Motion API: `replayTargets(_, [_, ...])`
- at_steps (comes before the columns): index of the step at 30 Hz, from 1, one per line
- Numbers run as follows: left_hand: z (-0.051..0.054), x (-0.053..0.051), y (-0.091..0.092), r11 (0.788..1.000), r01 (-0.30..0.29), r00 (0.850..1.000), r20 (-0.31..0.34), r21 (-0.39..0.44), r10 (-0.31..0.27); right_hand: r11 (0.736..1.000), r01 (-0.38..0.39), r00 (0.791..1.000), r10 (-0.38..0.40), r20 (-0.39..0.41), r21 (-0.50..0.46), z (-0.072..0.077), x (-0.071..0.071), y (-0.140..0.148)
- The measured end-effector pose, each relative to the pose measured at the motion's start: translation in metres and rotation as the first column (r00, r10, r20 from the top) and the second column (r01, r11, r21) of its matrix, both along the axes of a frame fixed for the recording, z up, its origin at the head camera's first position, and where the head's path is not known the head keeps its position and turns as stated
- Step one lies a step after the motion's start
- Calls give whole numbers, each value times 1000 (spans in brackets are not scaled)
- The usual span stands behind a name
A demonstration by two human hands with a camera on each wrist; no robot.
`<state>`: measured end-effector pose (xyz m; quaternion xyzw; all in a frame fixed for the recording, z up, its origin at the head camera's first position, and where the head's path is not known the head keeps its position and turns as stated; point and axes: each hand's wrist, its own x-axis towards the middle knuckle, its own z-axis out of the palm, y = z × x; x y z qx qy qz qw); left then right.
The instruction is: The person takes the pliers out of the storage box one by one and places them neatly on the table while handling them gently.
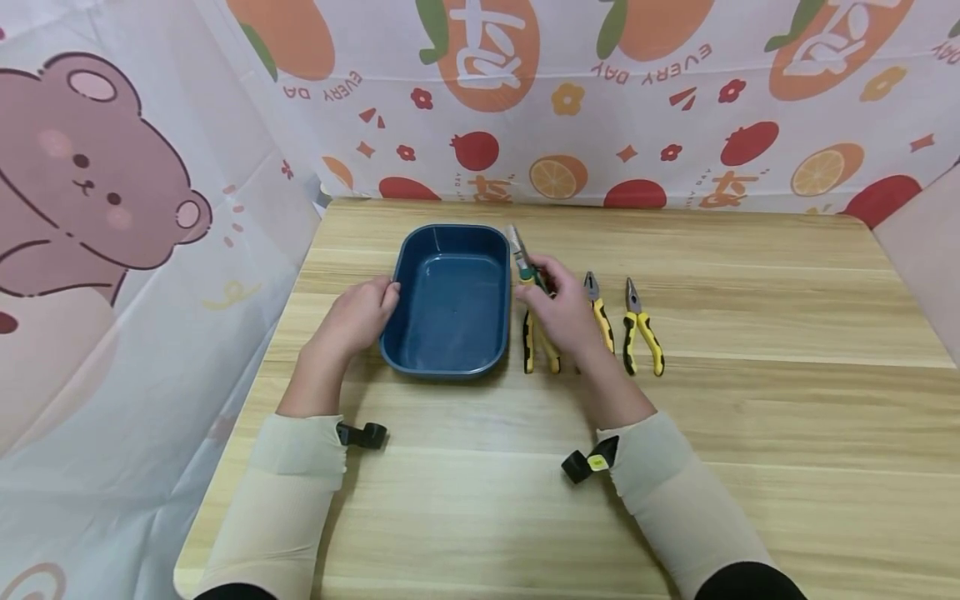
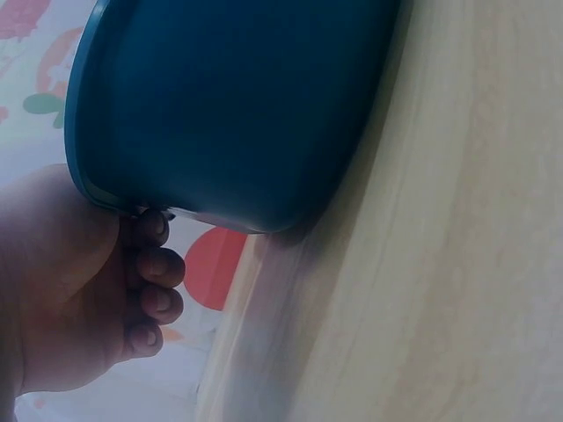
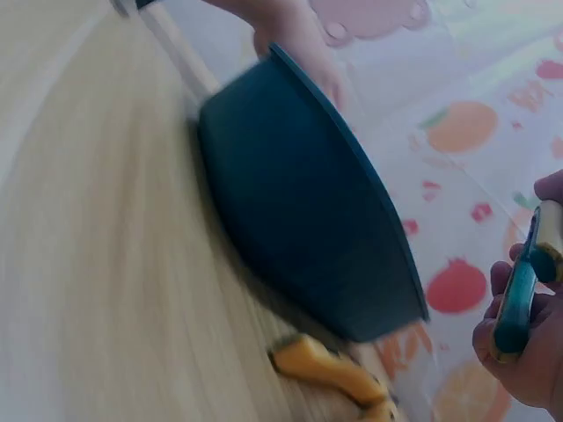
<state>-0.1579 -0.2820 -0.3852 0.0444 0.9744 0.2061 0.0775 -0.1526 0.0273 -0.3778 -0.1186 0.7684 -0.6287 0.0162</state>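
A dark blue rectangular plastic basin (image 1: 450, 367) stands on the table. My left hand (image 1: 358, 315) grips its left rim, thumb on top; in the left wrist view, curled fingertips (image 2: 158, 265) show below the rim. My right hand (image 1: 566, 312) holds a pair of pliers (image 1: 521, 260) just beyond the basin's right rim, metal jaws pointing away from me. Green and pale handles of these pliers (image 3: 515, 312) show in the right wrist view. Beneath the right hand lie yellow-and-black handles (image 1: 528, 346) of another tool, its head hidden.
Right of the hand lie yellow-and-black pliers (image 1: 602, 318), partly covered by the forearm, and needle-nose pliers (image 1: 643, 325). The wooden table (image 1: 787, 433) meets a fruit-print cloth (image 1: 660, 125) at the back and a bear-print cloth (image 1: 180, 358) at the left.
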Motion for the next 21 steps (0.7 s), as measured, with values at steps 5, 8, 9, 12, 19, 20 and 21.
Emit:
replayTargets(5, [-3, -1, -1, 1000, 3, 1000, -7, 6, -3, 998, 52, 998, -53, 34, 40, -3, -5, 30])
replayTargets(8, [-3, -1, -1, 1000, 1, 1000, -9, 5, -1, 994, 87, 994, -91, 57, 70, -2, -7, 47])
replayTargets(9, [-3, -1, -1, 1000, 0, 1000, -7, 5, 0, 991, 102, 993, -107, 56, 87, -2, -9, 53])
replayTargets(12, [-2, -1, -1, 1000, 0, 1000, -1, 5, 0, 982, 139, 988, -146, 52, 125, 0, -12, 69])
replayTargets(19, [-3, 0, -1, 1000, 1, 1000, -4, 5, -1, 939, 226, 969, -243, 37, 261, 1, -15, 107])
replayTargets(20, [-4, 0, -1, 1000, 0, 1000, -3, 4, 0, 929, 235, 966, -256, 39, 285, 0, -15, 112])
replayTargets(21, [-4, 0, 0, 1000, -1, 1000, -1, 3, 1, 920, 243, 962, -268, 42, 308, -1, -15, 117])
